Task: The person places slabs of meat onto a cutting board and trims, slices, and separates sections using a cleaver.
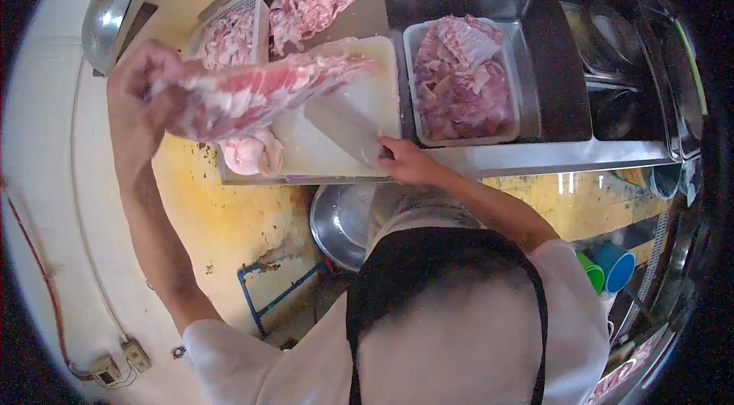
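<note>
My left hand (pixel 149 80), somewhat blurred, is wrapped round the near end of a long slab of ribbed meat (pixel 260 91). The slab stretches to the right over a white cutting board (pixel 382 61). In my right hand (pixel 405 162) is the handle of a wide-bladed knife (pixel 340 126); its blade points up and left, below the slab. A pale, rounded piece of meat (pixel 252 154) lies at the board's left front corner, just under the slab.
Behind the board are a white basket of meat scraps (pixel 256 26) and a heap of trimmings (pixel 313 3). A white tub (pixel 514 84) of meat stands in the sink (pixel 531 30) to the right. A metal basin (pixel 329 225) is below the counter edge.
</note>
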{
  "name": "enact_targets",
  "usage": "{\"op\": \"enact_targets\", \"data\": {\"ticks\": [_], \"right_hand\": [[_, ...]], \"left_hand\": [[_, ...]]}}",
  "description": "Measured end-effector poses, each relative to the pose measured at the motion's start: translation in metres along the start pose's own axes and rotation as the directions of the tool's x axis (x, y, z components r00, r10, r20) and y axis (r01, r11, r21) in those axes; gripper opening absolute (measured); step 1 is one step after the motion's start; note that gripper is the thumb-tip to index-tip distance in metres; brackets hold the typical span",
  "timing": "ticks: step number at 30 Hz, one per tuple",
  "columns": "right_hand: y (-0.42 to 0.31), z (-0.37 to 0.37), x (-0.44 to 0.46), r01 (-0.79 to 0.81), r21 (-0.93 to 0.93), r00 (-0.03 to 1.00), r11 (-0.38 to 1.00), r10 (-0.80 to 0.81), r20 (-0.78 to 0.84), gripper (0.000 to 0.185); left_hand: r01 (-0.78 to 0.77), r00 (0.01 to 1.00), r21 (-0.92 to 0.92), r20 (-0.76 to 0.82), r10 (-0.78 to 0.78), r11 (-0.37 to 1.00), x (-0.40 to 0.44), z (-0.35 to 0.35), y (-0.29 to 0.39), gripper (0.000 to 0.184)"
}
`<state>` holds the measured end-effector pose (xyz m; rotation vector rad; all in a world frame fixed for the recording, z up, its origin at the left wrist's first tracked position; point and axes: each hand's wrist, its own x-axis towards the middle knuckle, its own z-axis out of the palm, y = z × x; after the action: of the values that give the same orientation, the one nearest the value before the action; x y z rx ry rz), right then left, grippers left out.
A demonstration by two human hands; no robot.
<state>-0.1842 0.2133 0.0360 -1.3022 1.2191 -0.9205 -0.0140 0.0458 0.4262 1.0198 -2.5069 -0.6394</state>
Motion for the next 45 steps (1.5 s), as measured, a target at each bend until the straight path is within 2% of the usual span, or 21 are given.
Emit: {"op": "enact_targets", "data": {"ticks": [2, 4, 5, 6, 7, 8, 9, 10, 11, 14, 16, 18, 20, 23, 26, 29, 32, 35, 38, 41, 45], "right_hand": [[0.001, 0.009, 0.031, -0.007, 0.015, 0.992, 1.0, 0.009, -0.125, 0.044], [-0.02, 0.0, 0.024, -0.245, 0.177, 0.961, 0.953, 0.263, -0.085, 0.045], [-0.025, -0.005, 0.019, -0.36, 0.246, 0.922, 0.9, 0.383, -0.052, 0.046], [-0.018, -0.007, 0.007, -0.376, 0.214, 0.908, 0.902, 0.405, -0.109, 0.047], [-0.014, -0.016, -0.011, -0.386, 0.232, 0.902, 0.893, 0.418, -0.111, 0.047], [-0.01, -0.024, -0.029, -0.395, 0.25, 0.895, 0.884, 0.432, -0.113, 0.047], [-0.016, -0.039, -0.047, -0.395, 0.318, 0.899, 0.862, 0.433, -0.058, 0.046], [-0.015, -0.051, -0.06, -0.452, 0.228, 0.879, 0.862, 0.475, -0.052, 0.045], [-0.017, -0.059, -0.069, -0.506, 0.138, 0.855, 0.851, 0.516, -0.05, 0.043], [-0.053, -0.071, -0.083, -0.562, 0.036, 0.821, 0.826, 0.563, -0.099, 0.041], [-0.059, -0.067, -0.085, -0.542, -0.022, 0.825, 0.84, 0.526, -0.205, 0.041], [-0.067, -0.061, -0.08, -0.483, -0.108, 0.849, 0.869, 0.435, -0.302, 0.04], [-0.077, -0.05, -0.072, -0.392, -0.229, 0.879, 0.891, 0.289, -0.38, 0.039], [-0.101, -0.025, -0.048, -0.488, 0.029, 0.799, 0.872, 0.46, -0.387, 0.039], [-0.077, -0.007, -0.029, -0.401, -0.256, 0.87, 0.879, 0.279, -0.406, 0.038], [-0.057, 0.009, -0.018, -0.27, -0.383, 0.912, 0.884, 0.107, -0.396, 0.033], [-0.045, 0.017, -0.007, -0.212, -0.457, 0.927, 0.864, 0.03, -0.373, 0.028], [-0.046, 0.019, 0.003, -0.202, -0.441, 0.923, 0.874, 0.02, -0.383, 0.026], [-0.049, 0.02, 0.009, -0.239, -0.496, 0.915, 0.835, 0.022, -0.403, 0.026], [-0.058, 0.02, 0.011, -0.266, -0.456, 0.909, 0.849, 0.064, -0.411, 0.026], [-0.048, 0.022, 0.015, -0.216, -0.432, 0.935, 0.875, 0.058, -0.35, 0.027]], "left_hand": [[0.047, 0.999, 0.005, -0.02, -0.047, 0.999, -0.028, -0.008, -0.015, 0.022], [0.148, 0.982, -0.132, -0.094, -0.161, 0.98, -0.066, 0.004, -0.062, 0.011], [0.195, 0.977, -0.156, -0.061, -0.206, 0.968, -0.087, 0.007, -0.103, 0.013], [0.24, 0.943, -0.274, -0.162, -0.29, 0.931, -0.106, 0.032, -0.136, 0.008], [0.238, 0.952, -0.067, -0.181, -0.246, 0.969, -0.128, 0.046, -0.181, 0.008], [0.35, 0.934, 0.092, -0.115, -0.339, 0.932, -0.152, 0.06, -0.219, 0.014], [0.305, 0.946, 0.143, -0.163, -0.281, 0.942, -0.174, 0.086, -0.254, 0.017], [0.356, 0.935, 0.37, -0.153, -0.321, 0.858, -0.191, 0.1, -0.274, 0.02], [0.4, 0.905, 0.247, -0.257, -0.339, 0.882, -0.201, 0.121, -0.293, 0.023], [0.302, 0.865, -0.221, -0.346, -0.364, 0.928, -0.196, 0.173, -0.323, 0.022], [0.267, 0.876, 0.11, -0.442, -0.193, 0.958, -0.155, 0.19, -0.293, 0.021], [0.132, 0.862, 0.25, -0.506, 0.014, 0.959, -0.118, 0.211, -0.286, 0.019], [0.216, 0.95, 0.124, -0.254, -0.18, 0.968, -0.09, 0.227, -0.285, 0.025], [0.2, 0.953, 0.25, -0.273, -0.13, 0.947, -0.079, 0.273, -0.27, 0.029], [0.128, 0.91, 0.234, -0.414, -0.021, 0.964, -0.087, 0.294, -0.265, 0.033], [0.12, 0.894, 0.242, -0.448, 0.001, 0.963, -0.094, 0.302, -0.278, 0.037], [0.149, 0.898, 0.112, -0.432, -0.087, 0.982, -0.101, 0.3, -0.272, 0.037], [0.116, 0.981, -0.005, -0.159, -0.115, 0.993, -0.104, 0.295, -0.26, 0.036], [-0.038, 0.961, 0.026, -0.272, 0.043, 0.999, -0.106, 0.299, -0.226, 0.031], [0.024, 0.956, 0.117, -0.294, 0.011, 0.993, -0.105, 0.3, -0.224, 0.031], [0.036, 0.956, 0.004, -0.292, -0.033, 0.999, -0.107, 0.306, -0.239, 0.029]]}}
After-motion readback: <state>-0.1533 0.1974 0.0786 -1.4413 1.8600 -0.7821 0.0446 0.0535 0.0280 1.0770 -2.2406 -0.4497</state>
